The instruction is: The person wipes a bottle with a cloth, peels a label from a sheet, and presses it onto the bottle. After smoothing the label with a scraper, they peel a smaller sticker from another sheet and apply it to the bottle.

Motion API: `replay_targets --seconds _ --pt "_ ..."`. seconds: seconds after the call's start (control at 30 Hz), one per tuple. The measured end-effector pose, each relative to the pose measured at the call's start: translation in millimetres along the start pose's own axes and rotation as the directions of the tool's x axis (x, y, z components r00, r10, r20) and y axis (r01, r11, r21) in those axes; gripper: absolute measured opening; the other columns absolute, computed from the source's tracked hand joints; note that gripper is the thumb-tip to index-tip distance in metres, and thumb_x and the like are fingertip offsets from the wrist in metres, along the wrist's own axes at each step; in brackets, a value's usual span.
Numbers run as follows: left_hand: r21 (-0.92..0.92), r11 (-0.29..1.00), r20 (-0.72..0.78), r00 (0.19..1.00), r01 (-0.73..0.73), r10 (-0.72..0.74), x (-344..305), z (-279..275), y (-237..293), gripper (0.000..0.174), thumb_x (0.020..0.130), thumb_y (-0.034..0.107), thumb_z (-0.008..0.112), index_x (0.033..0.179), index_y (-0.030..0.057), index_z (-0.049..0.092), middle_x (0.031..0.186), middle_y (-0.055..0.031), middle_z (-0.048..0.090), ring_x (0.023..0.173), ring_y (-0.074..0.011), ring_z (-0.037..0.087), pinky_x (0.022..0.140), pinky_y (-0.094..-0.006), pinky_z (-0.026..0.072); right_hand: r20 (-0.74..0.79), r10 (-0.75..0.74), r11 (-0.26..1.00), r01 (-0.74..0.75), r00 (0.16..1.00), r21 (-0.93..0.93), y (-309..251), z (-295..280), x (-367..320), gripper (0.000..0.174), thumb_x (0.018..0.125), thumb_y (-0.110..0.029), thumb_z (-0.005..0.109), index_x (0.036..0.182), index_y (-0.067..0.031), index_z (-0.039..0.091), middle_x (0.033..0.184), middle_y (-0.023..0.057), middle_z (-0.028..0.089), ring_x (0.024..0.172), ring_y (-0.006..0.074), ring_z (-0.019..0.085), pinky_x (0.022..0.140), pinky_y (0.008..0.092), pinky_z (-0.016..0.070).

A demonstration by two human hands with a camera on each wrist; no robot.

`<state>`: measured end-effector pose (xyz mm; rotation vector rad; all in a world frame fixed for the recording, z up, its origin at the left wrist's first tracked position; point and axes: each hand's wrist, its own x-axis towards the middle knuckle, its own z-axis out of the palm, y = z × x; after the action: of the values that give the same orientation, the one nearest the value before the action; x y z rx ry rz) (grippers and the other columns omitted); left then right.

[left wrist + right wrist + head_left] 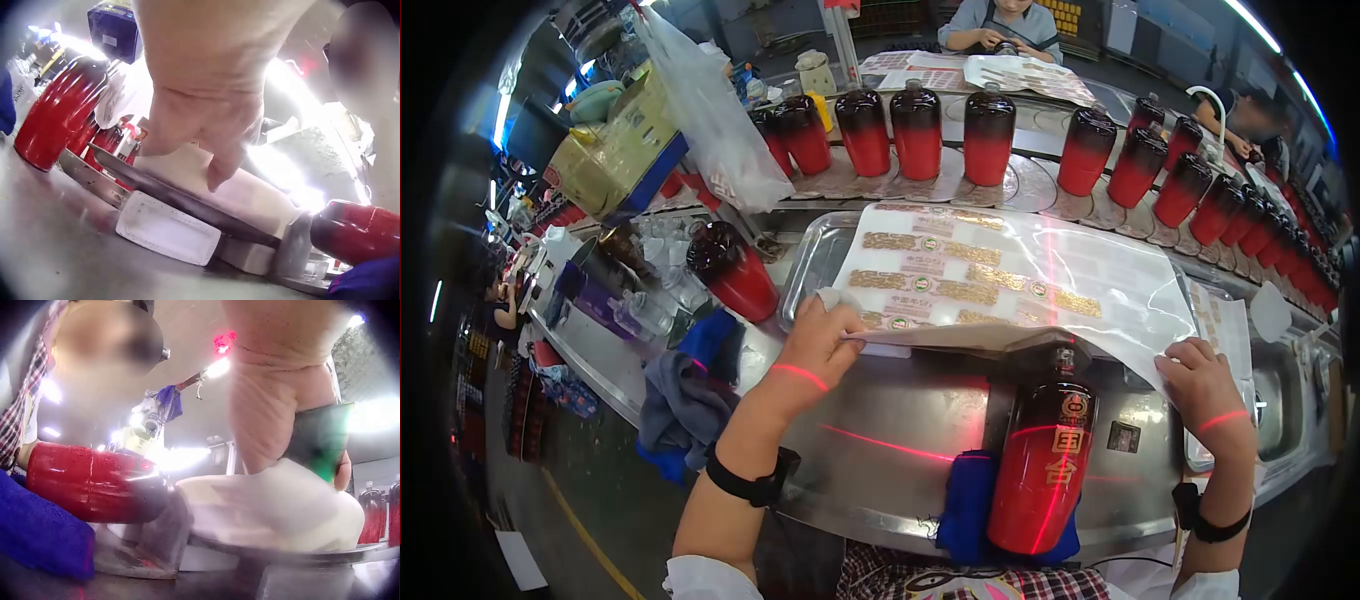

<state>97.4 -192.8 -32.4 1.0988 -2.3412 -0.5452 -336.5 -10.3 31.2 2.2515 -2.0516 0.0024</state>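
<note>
A large sheet (1000, 265) with rows of gold and printed labels lies over a metal tray (805, 262), its near edge lifted. My left hand (815, 345) pinches the sheet's near left corner; the left wrist view shows that hand (203, 119) above the tray's rim. At the near right corner my right hand (1203, 392) grips the sheet, and in the right wrist view this hand (281, 412) holds the pale sheet (275, 506). Between the hands, a red and black bottle (1040, 470) with gold characters lies on a blue cloth (966, 505).
Several red and black bottles (916, 135) stand in a curved row behind the tray. Another bottle (733, 272) leans at the left, near a grey-blue cloth (680, 400). A small dark square (1123, 437) lies on the metal table (880, 440). A sink (1280, 400) is at right.
</note>
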Motion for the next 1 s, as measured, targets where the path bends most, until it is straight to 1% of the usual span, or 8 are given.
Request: replay_targets --seconds 0.1,0.2,0.3,0.5,0.6,0.7,0.8,1.0 --pt "-0.118 0.992 -0.075 0.997 -0.043 0.034 0.2 0.7 -2.3 0.024 0.082 0.004 0.065 0.105 0.0074 0.070 0.105 -0.0167 0.057 0.104 -0.0355 0.050 0.092 -0.0401 0.0414 0.006 -0.002 1.000 0.002 1.000 0.000 -1.5 1.5 3.3 0.029 0.079 -0.004 0.070 0.107 -0.0103 0.066 0.112 0.0049 0.063 0.115 0.0260 0.055 0.088 0.0433 0.0447" --pt "0.080 0.984 -0.039 0.986 -0.158 0.162 -3.1 7.2 -4.0 0.023 0.081 0.002 0.064 0.103 0.0057 0.070 0.110 -0.0179 0.058 0.107 -0.0364 0.051 0.094 -0.0411 0.0420 0.011 0.012 1.000 -0.012 1.000 0.011 1.6 0.5 -1.3 0.029 0.079 -0.004 0.070 0.107 -0.0099 0.066 0.112 0.0049 0.063 0.114 0.0260 0.055 0.088 0.0435 0.0447" --pt "0.143 0.971 -0.021 0.981 -0.189 0.194 1.2 12.6 0.8 0.023 0.080 0.002 0.064 0.102 0.0066 0.070 0.113 -0.0186 0.058 0.107 -0.0361 0.051 0.094 -0.0413 0.0423 -0.004 0.020 1.000 -0.020 1.000 0.016 9.6 2.8 -9.2 0.028 0.080 -0.004 0.070 0.107 -0.0094 0.066 0.111 0.0050 0.063 0.114 0.0257 0.055 0.088 0.0437 0.0447" --pt "-0.021 1.000 0.066 0.998 -0.015 0.017 3.2 -3.9 0.6 0.021 0.079 0.004 0.064 0.100 0.0060 0.066 0.100 -0.0174 0.055 0.098 -0.0361 0.051 0.089 -0.0409 0.0426 0.003 0.026 0.999 -0.026 1.000 0.027 0.9 0.3 -6.3 0.027 0.081 -0.004 0.069 0.107 -0.0091 0.066 0.110 0.0049 0.063 0.113 0.0256 0.056 0.088 0.0441 0.0448" --pt "-0.063 0.997 -0.013 0.999 0.043 -0.043 0.6 8.2 12.2 0.022 0.078 0.003 0.064 0.100 0.0066 0.063 0.095 -0.0160 0.052 0.094 -0.0362 0.050 0.087 -0.0400 0.0426 0.001 0.029 0.999 -0.029 1.000 0.016 12.9 1.6 -15.2 0.026 0.081 -0.005 0.068 0.107 -0.0092 0.066 0.110 0.0048 0.063 0.113 0.0257 0.056 0.088 0.0441 0.0450" --pt "0.131 0.986 -0.134 0.984 -0.102 0.120 -5.0 -5.9 -7.6 0.024 0.073 0.002 0.064 0.095 0.0077 0.064 0.097 -0.0151 0.058 0.104 -0.0370 0.053 0.089 -0.0435 0.0429 0.037 0.026 0.999 -0.027 0.999 0.022 -10.9 -4.0 8.4 0.026 0.082 -0.005 0.068 0.107 -0.0093 0.066 0.110 0.0047 0.063 0.112 0.0257 0.056 0.088 0.0438 0.0451" --pt "0.326 0.898 -0.167 0.917 -0.295 0.362 -17.1 -1.1 3.2 0.033 0.073 -0.003 0.066 0.103 0.0102 0.065 0.102 -0.0136 0.061 0.103 -0.0345 0.055 0.088 -0.0432 0.0421 0.032 0.022 0.999 -0.023 0.999 0.026 -7.8 -2.3 7.1 0.026 0.082 -0.005 0.068 0.107 -0.0094 0.066 0.110 0.0047 0.063 0.112 0.0256 0.056 0.087 0.0435 0.0454" --pt "0.331 0.898 -0.036 0.947 -0.290 0.319 -32.3 -13.0 14.8 0.033 0.074 -0.001 0.067 0.104 0.0112 0.069 0.104 -0.0109 0.064 0.104 -0.0334 0.057 0.090 -0.0449 0.0410 0.027 0.018 1.000 -0.019 0.999 0.018 -15.9 -4.7 11.2 0.025 0.081 -0.003 0.067 0.105 -0.0071 0.066 0.108 0.0061 0.063 0.110 0.0270 0.056 0.088 0.0418 0.0454"
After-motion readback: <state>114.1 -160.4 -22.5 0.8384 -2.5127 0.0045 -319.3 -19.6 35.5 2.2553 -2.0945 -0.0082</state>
